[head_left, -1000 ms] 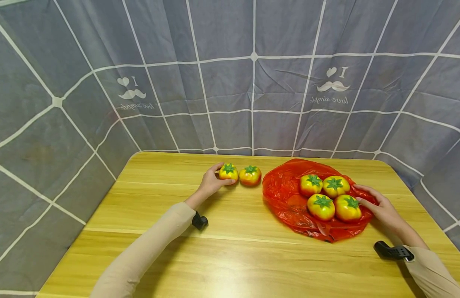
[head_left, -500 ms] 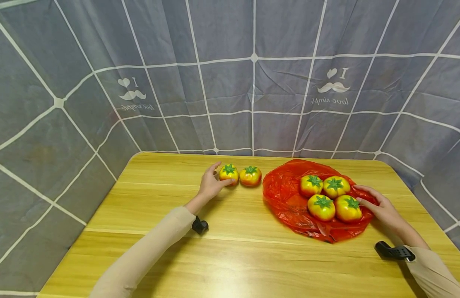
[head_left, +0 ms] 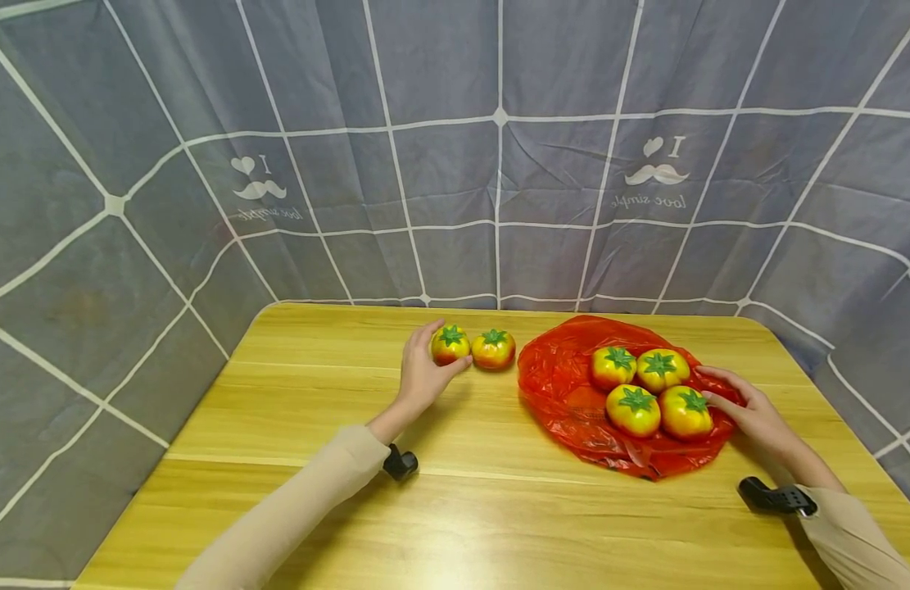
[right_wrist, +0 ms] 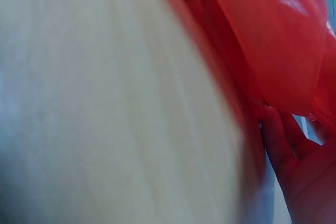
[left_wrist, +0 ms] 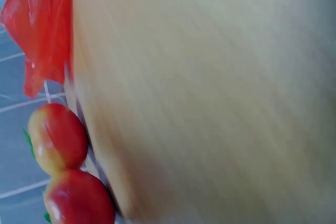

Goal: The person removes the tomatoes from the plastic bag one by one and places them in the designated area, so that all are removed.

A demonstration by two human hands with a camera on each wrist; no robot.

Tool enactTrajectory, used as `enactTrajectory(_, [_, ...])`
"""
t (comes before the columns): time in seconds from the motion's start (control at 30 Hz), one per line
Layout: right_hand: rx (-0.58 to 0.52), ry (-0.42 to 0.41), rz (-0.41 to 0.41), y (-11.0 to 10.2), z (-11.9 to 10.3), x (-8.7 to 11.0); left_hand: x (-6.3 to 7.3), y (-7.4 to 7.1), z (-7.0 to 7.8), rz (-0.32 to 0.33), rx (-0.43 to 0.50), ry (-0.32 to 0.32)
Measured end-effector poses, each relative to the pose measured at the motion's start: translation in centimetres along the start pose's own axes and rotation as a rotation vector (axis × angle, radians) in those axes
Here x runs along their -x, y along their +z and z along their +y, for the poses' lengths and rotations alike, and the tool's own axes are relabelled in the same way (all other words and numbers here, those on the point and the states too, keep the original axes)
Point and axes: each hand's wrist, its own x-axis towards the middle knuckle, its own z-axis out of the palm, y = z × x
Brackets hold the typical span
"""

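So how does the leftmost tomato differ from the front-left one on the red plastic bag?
The leftmost tomato is on the bare wooden table; the front-left tomato sits on the red plastic bag. The left hand spreads around the leftmost tomato; no hand touches the front-left tomato. Both are yellow and red with star-shaped green tops.

Passable room across front tabletop (head_left: 499, 500); red bag (head_left: 561, 377) obstructs right.

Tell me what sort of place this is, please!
Maybe a curtained-off work corner indoors: a gray curtain with white lines hangs behind and beside a wooden table that holds tomato-like fruits and a red plastic bag.
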Motion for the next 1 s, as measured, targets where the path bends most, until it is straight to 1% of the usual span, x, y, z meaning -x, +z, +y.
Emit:
enactTrajectory(0.2, [-0.023,-0.026,0.001,0.0,0.3,0.0,0.7,0.5,0.9,-0.004,0.028,0.054])
enactTrajectory(0.37, [-0.056,-0.032,-0.004,0.0,0.3,0.1,1.2,0.9,1.5,-0.029,0.051,0.074])
enactTrajectory(0.43, [-0.097,-0.030,-0.008,0.1,0.3,0.0,1.3,1.2,1.6,-0.039,0.064,0.083])
enactTrajectory(0.57, [-0.105,-0.035,-0.005,0.1,0.2,0.0,1.5,2.0,2.0,-0.063,0.109,0.099])
enactTrajectory(0.6, [-0.118,-0.032,-0.008,0.1,0.2,0.0,1.5,2.2,2.1,-0.071,0.124,0.102])
enactTrajectory(0.67, [-0.097,-0.034,-0.012,0.1,0.3,0.0,1.7,2.7,2.4,-0.095,0.154,0.099])
enactTrajectory(0.73, [-0.119,-0.025,-0.019,0.1,0.3,0.0,1.9,3.1,2.7,-0.116,0.174,0.102])
enactTrajectory(0.77, [-0.149,-0.016,-0.026,0.0,0.4,0.0,2.0,3.3,2.9,-0.125,0.181,0.099])
enactTrajectory(0.93, [-0.186,-0.005,-0.026,0.0,0.6,0.0,2.4,4.2,3.7,-0.169,0.196,0.093])
enactTrajectory(1.0, [-0.152,-0.008,-0.017,0.0,0.6,0.0,2.6,4.6,4.1,-0.190,0.202,0.089])
